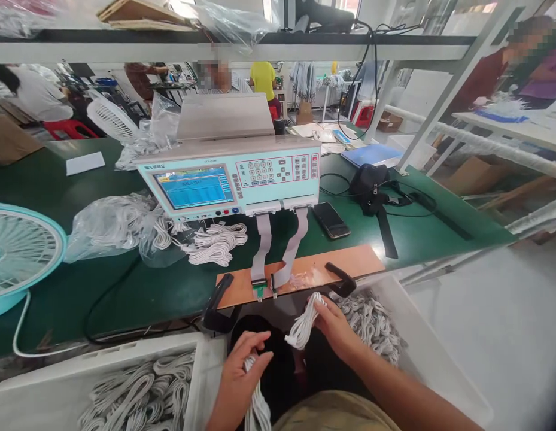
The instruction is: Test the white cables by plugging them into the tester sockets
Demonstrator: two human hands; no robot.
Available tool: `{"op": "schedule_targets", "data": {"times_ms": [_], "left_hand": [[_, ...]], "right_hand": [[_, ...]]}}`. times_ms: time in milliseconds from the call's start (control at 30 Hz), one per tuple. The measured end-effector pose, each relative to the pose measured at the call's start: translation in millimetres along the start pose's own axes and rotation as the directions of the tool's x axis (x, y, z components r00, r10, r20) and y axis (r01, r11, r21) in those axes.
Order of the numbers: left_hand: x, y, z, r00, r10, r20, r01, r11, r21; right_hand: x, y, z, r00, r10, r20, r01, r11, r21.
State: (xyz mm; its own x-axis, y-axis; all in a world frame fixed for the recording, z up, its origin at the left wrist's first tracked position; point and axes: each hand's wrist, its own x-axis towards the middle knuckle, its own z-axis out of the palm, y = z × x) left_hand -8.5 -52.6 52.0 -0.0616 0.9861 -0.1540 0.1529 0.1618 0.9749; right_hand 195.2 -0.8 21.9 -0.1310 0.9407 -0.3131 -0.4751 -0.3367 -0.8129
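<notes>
My right hand (334, 326) holds a coiled bundle of white cable (304, 323) just below the brown test board (304, 272) at the table's front edge. My left hand (242, 365) grips another bunch of white cables (257, 401) that hangs down over my lap. Two grey ribbon leads (264, 245) run from the pale blue cable tester (233, 179) to small connectors on the board.
A white bin of coiled cables (138, 389) sits at lower left, another bin (371, 323) at lower right. On the green table lie bagged cables (111, 224), loose coils (217, 242), a phone (330, 219), a black pouch (370, 185) and a teal fan (17, 251). Other people work behind.
</notes>
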Motion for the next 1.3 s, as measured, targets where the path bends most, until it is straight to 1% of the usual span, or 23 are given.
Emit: {"op": "schedule_targets", "data": {"times_ms": [67,133,233,333,400,433,467,500,533,567,600,633,700,733,767,800,867,900,967,1033,1100,1167,1300], "left_hand": [[2,-4,4.2,0.988,0.093,0.120,-0.109,0.985,0.131],[4,-8,12.9,0.973,0.143,0.181,-0.174,0.971,0.163],[5,-14,23.6,0.968,0.199,0.154,-0.223,0.962,0.159],[4,-15,25.4,0.962,0.236,0.140,-0.252,0.961,0.112],[3,-13,23.9,0.965,0.216,0.145,-0.226,0.973,0.054],[3,-11,23.1,0.970,0.191,0.150,-0.196,0.980,0.021],[4,-10,22.4,0.975,0.163,0.151,-0.163,0.987,-0.008],[5,-10,22.0,0.980,0.136,0.143,-0.132,0.991,-0.036],[6,-9,21.8,0.986,0.104,0.131,-0.096,0.993,-0.063],[7,-9,21.8,0.991,0.066,0.113,-0.056,0.994,-0.091],[8,-10,22.0,0.995,0.020,0.094,-0.009,0.993,-0.122],[9,-10,22.2,0.997,-0.032,0.076,0.044,0.986,-0.159],[10,-10,23.0,0.990,-0.127,0.056,0.137,0.963,-0.234],[10,-10,23.4,0.988,-0.146,0.050,0.154,0.956,-0.251],[10,-9,23.9,0.989,-0.145,0.039,0.150,0.956,-0.252],[9,-8,24.4,0.991,-0.130,0.032,0.134,0.962,-0.237],[10,-7,25.9,0.996,-0.087,0.025,0.090,0.979,-0.183],[11,-7,26.8,0.998,-0.066,0.019,0.068,0.985,-0.156],[15,-10,29.4,0.999,-0.053,-0.002,0.052,0.990,-0.127],[21,-14,32.5,0.996,-0.069,-0.055,0.060,0.988,-0.142],[29,-18,35.5,0.986,-0.107,-0.129,0.077,0.974,-0.215],[36,-22,38.1,0.970,-0.157,-0.187,0.089,0.940,-0.330],[45,-25,40.5,0.947,-0.279,-0.161,0.147,0.820,-0.553]], "right_hand": [[0,3,1,0.999,0.030,-0.016,-0.029,0.999,0.026],[-1,7,4,0.998,0.060,-0.013,-0.059,0.997,0.040],[-1,13,6,0.997,0.076,0.023,-0.077,0.996,0.053],[3,19,4,0.992,0.117,0.056,-0.117,0.993,0.011],[4,22,2,0.988,0.140,0.058,-0.133,0.985,-0.114],[3,24,2,0.993,0.112,0.048,-0.098,0.969,-0.225],[2,25,2,0.998,0.040,0.048,-0.020,0.932,-0.363],[-1,25,2,0.995,-0.064,0.078,0.094,0.856,-0.508],[-4,24,3,0.973,-0.171,0.153,0.230,0.740,-0.632],[-7,22,4,0.929,-0.249,0.272,0.369,0.600,-0.710],[-10,19,6,0.868,-0.283,0.409,0.497,0.466,-0.732],[-13,15,8,0.799,-0.273,0.535,0.601,0.360,-0.714],[-17,7,14,0.683,-0.197,0.704,0.730,0.231,-0.643],[-18,3,16,0.651,-0.164,0.742,0.758,0.189,-0.624],[-18,-1,19,0.641,-0.138,0.755,0.767,0.157,-0.622],[-17,-4,22,0.648,-0.123,0.751,0.761,0.144,-0.633],[-12,-7,28,0.705,-0.117,0.699,0.707,0.197,-0.680],[-8,-7,30,0.753,-0.134,0.645,0.654,0.265,-0.709],[2,-4,35,0.855,-0.177,0.487,0.511,0.444,-0.736],[12,2,39,0.922,-0.206,0.328,0.384,0.601,-0.701],[21,9,42,0.946,-0.215,0.243,0.322,0.706,-0.631],[28,14,45,0.953,-0.217,0.211,0.300,0.765,-0.569],[33,22,51,0.970,-0.200,0.136,0.242,0.819,-0.520]]}}
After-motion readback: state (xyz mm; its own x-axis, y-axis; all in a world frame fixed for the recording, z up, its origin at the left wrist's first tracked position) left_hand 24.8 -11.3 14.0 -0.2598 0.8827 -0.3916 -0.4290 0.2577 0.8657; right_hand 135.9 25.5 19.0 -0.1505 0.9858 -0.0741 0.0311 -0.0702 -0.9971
